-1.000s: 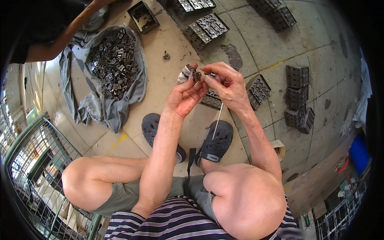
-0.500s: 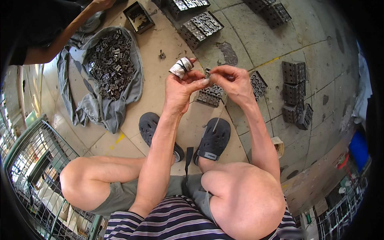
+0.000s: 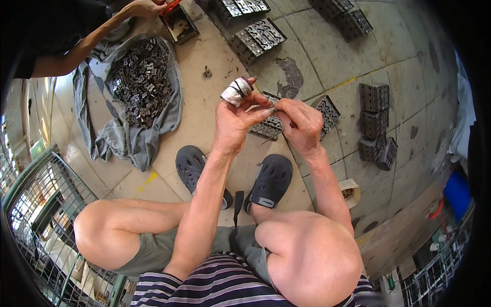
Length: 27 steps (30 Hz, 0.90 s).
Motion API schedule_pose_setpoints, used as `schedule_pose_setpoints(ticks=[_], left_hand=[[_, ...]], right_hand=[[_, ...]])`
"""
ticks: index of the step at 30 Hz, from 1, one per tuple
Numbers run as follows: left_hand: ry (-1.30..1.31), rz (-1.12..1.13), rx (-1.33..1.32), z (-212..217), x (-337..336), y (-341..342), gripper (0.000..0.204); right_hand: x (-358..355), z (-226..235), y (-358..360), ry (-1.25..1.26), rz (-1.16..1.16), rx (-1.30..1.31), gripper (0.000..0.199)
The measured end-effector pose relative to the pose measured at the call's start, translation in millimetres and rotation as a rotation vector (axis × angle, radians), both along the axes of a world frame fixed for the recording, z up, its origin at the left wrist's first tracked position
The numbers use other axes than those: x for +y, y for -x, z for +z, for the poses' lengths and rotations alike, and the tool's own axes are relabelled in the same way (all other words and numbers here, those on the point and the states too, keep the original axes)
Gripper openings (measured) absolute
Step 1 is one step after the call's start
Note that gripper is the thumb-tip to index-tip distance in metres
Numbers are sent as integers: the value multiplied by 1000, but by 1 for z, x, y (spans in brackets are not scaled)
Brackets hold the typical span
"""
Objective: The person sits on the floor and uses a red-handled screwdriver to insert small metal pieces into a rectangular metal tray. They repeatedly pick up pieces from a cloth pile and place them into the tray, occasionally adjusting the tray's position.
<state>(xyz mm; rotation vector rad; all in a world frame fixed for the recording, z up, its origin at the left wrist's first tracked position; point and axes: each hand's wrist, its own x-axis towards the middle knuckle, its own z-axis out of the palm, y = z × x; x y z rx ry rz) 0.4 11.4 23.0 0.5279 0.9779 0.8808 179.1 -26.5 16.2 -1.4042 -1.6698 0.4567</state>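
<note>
Head view: your left hand (image 3: 232,120) and your right hand (image 3: 302,125) meet in front of you, above the floor and beyond your dark clogs (image 3: 271,179). Between their fingertips sits a small metal piece (image 3: 273,107), mostly hidden, so its shape is hard to tell. Your left thumb and forefinger pinch it from one side, while a white wrapping (image 3: 237,92) with a dark band covers fingers held away from that pinch. Your right thumb and forefinger press together on it from the other side, the remaining fingers curled toward the palm. Below your hands, partly covered by them, stands a block of metal parts (image 3: 265,128); a second block (image 3: 328,113) stands just to the right of your right hand. Farther right is a dark stack (image 3: 374,117), and near your right forearm lies a pale tub (image 3: 351,188) with small things inside. To your left, a heap of loose metal parts (image 3: 143,84) rests on a grey cloth (image 3: 173,105). At upper left, a co-worker's hand (image 3: 146,8) is beside an open box (image 3: 188,35), near something orange-red.
</note>
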Motion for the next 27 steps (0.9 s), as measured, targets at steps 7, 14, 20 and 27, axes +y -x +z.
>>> schedule_pose_setpoints(ticks=[7, 14, 20, 27], left_hand=[[-8, -47, -24, 8, 1, -2, 75], [-57, -79, 44, 14, 1, -4, 75], [-116, -65, 84, 16, -2, -6, 77], [-10, -169, -16, 7, 1, 3, 73]], right_hand=[[-9, 1, -1, -135, -15, -8, 20], [-14, -1, 2, -76, -74, 65, 24], [-13, 0, 2, -91, -64, 33, 26], [-16, 3, 2, -121, -84, 41, 24]])
